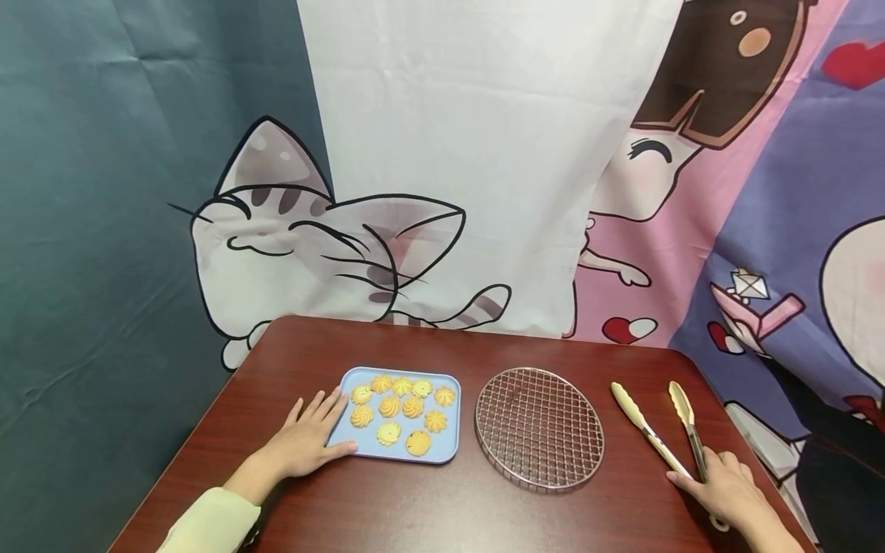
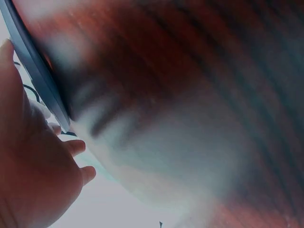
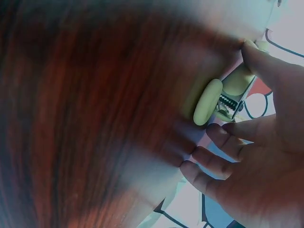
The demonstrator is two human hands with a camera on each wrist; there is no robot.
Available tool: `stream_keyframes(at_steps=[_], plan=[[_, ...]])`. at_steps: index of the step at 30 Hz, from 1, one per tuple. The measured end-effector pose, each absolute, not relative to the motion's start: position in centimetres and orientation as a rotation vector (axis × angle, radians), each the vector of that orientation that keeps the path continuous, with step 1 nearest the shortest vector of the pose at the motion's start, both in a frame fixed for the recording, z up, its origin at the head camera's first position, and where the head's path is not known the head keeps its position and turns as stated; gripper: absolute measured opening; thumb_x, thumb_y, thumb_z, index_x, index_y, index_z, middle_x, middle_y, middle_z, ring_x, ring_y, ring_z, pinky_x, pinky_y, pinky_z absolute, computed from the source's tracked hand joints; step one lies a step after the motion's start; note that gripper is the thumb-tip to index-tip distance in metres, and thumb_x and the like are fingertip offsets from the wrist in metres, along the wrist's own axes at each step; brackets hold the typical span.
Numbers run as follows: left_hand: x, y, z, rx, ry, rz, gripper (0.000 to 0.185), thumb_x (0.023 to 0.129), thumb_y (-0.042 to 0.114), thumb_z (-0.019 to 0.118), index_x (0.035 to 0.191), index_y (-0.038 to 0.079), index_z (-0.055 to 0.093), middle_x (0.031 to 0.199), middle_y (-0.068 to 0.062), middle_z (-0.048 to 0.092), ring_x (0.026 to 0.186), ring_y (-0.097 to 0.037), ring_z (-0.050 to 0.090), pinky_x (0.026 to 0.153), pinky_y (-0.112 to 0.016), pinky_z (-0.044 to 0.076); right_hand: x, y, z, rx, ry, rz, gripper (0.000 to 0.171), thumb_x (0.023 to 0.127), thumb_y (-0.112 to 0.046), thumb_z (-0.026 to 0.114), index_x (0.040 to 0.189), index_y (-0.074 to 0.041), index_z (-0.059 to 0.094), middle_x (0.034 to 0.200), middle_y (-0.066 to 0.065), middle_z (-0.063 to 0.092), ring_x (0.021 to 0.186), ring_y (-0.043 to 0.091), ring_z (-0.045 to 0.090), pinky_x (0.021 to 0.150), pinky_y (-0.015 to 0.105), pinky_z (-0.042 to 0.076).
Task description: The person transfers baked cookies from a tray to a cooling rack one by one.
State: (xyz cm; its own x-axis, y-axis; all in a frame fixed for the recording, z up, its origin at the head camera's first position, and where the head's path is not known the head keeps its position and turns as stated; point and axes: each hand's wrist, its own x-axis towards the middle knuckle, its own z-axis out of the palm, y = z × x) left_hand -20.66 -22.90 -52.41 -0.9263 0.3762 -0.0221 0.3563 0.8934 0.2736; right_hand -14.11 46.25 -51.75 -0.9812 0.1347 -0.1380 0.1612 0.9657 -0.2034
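My left hand lies at the left side of a light blue tray, its fingers extended along the edge and the thumb at the lower left corner. Several piped butter cookies lie on the tray. In the left wrist view the tray shows edge-on beside the thumb. My right hand rests over the handle end of a pair of tongs, which are spread apart with cream tips. In the right wrist view, the thumb and spread fingertips straddle the tongs' spring end and reach down to the table.
A round wire cooling rack lies on the brown table between the tray and the tongs. Behind the table hangs a printed cloth with a cat and other cartoon figures, close to the far edge.
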Motion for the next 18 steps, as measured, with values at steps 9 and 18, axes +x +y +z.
stream_keyframes(at_steps=[9, 18], plan=[[-20.60, -22.71, -52.53, 0.582, 2.997, 0.404, 0.092, 0.095, 0.067, 0.053, 0.159, 0.005, 0.032, 0.166, -0.018, 0.025, 0.149, -0.046, 0.025, 0.116, -0.070, 0.013, -14.21, 46.20, -51.76, 0.269, 2.957, -0.344, 0.101, 0.085, -0.067, 0.068, 0.125, 0.022, 0.044, 0.100, 0.036, 0.050, 0.094, 0.055, 0.046, 0.073, 0.066, 0.044], [-20.54, -22.59, -52.84, 0.576, 3.018, 0.393, 0.091, 0.095, 0.067, 0.052, 0.158, 0.004, 0.032, 0.165, -0.017, 0.026, 0.149, -0.046, 0.027, 0.115, -0.070, 0.016, -14.48, 46.02, -51.63, 0.233, 2.998, -0.359, 0.090, 0.084, -0.058, 0.074, 0.115, 0.023, 0.049, 0.090, 0.030, 0.055, 0.089, 0.053, 0.052, 0.077, 0.063, 0.042]])
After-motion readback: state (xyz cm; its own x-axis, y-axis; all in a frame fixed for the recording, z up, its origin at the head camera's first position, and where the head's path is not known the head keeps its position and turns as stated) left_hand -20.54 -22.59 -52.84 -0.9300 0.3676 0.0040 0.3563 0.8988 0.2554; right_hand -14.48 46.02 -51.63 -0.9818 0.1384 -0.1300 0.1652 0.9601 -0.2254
